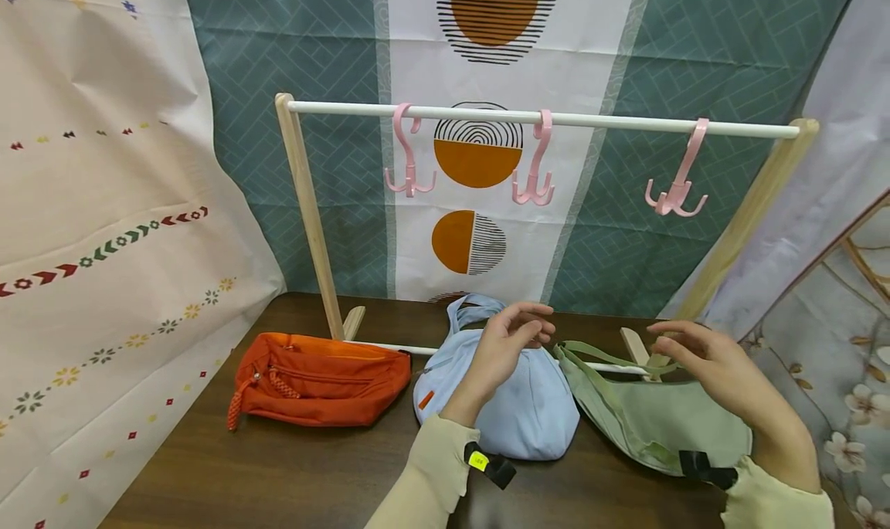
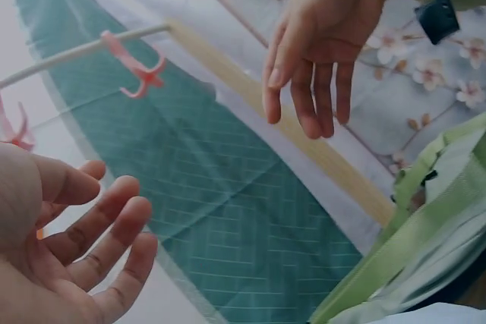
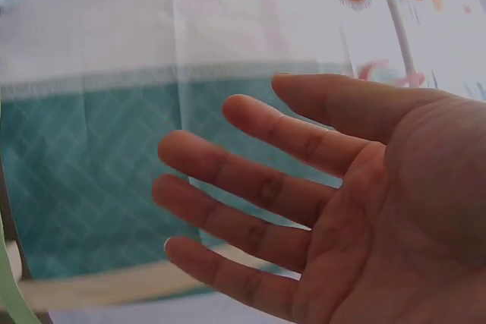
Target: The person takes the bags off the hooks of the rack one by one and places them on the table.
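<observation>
We see both hands raised above the dark worktop (image 1: 208,467), each one spread and holding nothing. The left hand (image 1: 504,347) hovers over the light blue bag (image 1: 528,413), fingers relaxed and slightly bent, pointing toward one o'clock; whether it brushes the bag's handle (image 1: 473,306) we cannot tell. The right hand (image 1: 709,367) hangs at three o'clock from the left one, over the green bag (image 1: 660,421), fingers loose and apart, reaching toward nine o'clock. In the right wrist view that palm faces the camera with all fingers (image 3: 250,187) straight and parted.

The blue bag sits in the middle of the worktop, touching the green bag on its three o'clock side. The orange bag (image 1: 320,378) lies at nine o'clock of the blue one, just beside it. The green bag's strap (image 1: 612,357) loops toward the foot of the wooden rack (image 1: 306,205).

Behind the bags, at twelve o'clock, the rack carries a white rail (image 1: 542,118) with three pink hooks (image 1: 534,174) hanging from it, all bare. Patterned cloth (image 1: 125,228) hangs around the scene.
</observation>
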`<state>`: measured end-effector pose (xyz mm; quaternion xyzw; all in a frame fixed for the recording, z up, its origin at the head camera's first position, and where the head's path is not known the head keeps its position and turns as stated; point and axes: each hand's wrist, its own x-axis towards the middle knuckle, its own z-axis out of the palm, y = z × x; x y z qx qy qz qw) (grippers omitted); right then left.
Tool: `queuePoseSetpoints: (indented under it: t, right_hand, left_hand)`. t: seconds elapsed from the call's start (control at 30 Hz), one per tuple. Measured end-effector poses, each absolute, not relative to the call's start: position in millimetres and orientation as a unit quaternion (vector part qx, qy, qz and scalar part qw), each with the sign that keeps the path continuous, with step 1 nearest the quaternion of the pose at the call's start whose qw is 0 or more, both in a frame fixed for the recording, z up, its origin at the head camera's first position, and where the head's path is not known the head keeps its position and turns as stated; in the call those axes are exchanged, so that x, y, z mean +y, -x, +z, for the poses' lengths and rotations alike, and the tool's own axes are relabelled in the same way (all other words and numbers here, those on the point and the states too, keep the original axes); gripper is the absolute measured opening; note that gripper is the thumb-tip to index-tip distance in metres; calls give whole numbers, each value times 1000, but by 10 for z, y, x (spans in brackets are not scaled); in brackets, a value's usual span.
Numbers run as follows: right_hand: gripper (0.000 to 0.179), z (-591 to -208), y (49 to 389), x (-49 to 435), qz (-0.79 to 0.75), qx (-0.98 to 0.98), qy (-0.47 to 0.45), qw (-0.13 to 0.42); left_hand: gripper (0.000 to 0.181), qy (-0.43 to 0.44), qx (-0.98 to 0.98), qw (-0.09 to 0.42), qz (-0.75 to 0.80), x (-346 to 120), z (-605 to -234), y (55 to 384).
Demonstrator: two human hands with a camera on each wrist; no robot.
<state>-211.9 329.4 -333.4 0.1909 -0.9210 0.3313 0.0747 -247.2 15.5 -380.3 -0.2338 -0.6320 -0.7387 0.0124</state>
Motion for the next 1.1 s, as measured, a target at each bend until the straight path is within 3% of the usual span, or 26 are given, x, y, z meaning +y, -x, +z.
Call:
queuePoseSetpoints:
  t: [0.23,0.73,1.1]
  right_hand:
    - [29,-3330,2145,2954,349,-910,-212,66]
    - [26,-3392,2144,2530,364,-903,-214,77]
    - [36,-3384,2208,2252,373,-892,-232,100]
  left_hand:
    - [24,209,-618,58,-755,-7,-3736,2484]
    - [25,177,-618,86,-761,-268,-3657,2510]
    - [24,185,-685,130,-693,-520,-3513,2616]
